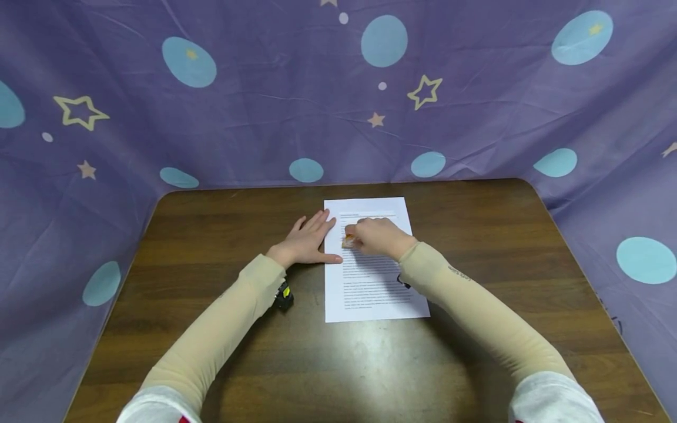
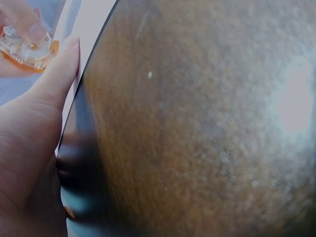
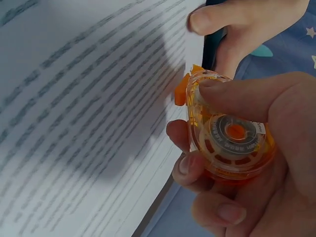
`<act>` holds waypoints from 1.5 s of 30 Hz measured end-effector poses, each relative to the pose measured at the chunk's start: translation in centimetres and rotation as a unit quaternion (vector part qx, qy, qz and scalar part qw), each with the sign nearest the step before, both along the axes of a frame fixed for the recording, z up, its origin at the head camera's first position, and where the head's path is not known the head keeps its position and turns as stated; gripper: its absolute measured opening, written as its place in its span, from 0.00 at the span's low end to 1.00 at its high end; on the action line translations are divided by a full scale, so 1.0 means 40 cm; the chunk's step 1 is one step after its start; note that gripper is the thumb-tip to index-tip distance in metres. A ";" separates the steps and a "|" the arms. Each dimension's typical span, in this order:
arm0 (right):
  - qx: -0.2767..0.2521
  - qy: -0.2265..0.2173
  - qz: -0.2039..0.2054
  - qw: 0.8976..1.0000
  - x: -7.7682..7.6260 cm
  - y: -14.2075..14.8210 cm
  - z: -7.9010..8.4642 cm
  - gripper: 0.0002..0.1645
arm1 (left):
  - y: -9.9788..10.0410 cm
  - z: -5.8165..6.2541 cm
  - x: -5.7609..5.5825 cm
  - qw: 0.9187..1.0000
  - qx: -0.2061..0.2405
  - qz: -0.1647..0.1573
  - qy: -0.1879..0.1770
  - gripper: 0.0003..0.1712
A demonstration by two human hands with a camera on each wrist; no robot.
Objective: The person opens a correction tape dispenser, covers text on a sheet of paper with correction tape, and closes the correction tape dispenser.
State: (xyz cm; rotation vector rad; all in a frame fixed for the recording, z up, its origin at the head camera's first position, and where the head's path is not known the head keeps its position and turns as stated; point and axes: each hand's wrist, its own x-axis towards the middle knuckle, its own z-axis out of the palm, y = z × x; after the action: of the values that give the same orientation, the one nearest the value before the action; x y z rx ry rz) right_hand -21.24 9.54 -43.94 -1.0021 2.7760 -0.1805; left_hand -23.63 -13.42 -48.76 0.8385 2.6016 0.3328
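Note:
A printed sheet of paper [image 1: 370,299] lies on the brown table, covered in lines of text. My right hand [image 1: 383,236] grips an orange, see-through correction tape [image 3: 232,133] over the upper left part of the text. Its thumb lies along the case, and the fingers curl round the other side. In the right wrist view the orange tip points toward the sheet's margin. My left hand [image 1: 311,238] rests with spread fingers on the left edge of the paper, its thumb and fingertips on the margin. The left thumb [image 2: 59,74] is close to the correction tape in the left wrist view.
The wooden table [image 1: 222,235] stretches out on both sides of the sheet. A purple curtain [image 1: 296,106] with stars and blue ovals hangs behind it and along the sides. A black wrist device [image 1: 284,296] sits under the left wrist.

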 end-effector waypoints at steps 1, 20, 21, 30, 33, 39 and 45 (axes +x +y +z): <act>-0.003 0.000 0.004 1.000 0.000 -0.004 -0.001 0.05 | 0.000 -0.005 -0.002 1.000 -0.003 0.000 0.000 0.68; 0.027 -0.020 -0.016 0.999 0.001 -0.029 0.002 0.07 | 0.001 -0.012 -0.007 1.000 -0.007 0.001 0.003 0.66; 0.027 -0.020 -0.016 0.999 0.002 -0.029 0.002 0.07 | 0.001 -0.012 -0.006 1.000 -0.005 0.000 0.003 0.66; 0.014 -0.013 -0.013 1.000 0.004 -0.019 -0.001 0.03 | -0.002 -0.010 -0.002 1.000 -0.002 -0.001 0.010 0.68; 0.019 -0.017 -0.017 1.000 0.006 -0.014 -0.001 0.02 | 0.000 -0.002 0.003 1.000 0.001 0.000 0.008 0.68; 0.021 -0.014 -0.021 0.999 0.005 0.000 -0.001 0.04 | 0.002 -0.004 0.001 1.000 -0.004 0.001 0.015 0.66; 0.017 -0.017 -0.027 0.999 0.005 0.021 -0.005 0.02 | 0.000 0.000 0.001 1.000 -0.004 -0.001 0.008 0.67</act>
State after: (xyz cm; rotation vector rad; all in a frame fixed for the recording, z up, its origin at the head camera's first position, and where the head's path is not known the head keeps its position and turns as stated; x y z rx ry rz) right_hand -21.04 10.39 -44.13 -0.9095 2.7679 -0.1559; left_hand -23.59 -13.41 -48.77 0.8454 2.6143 0.3157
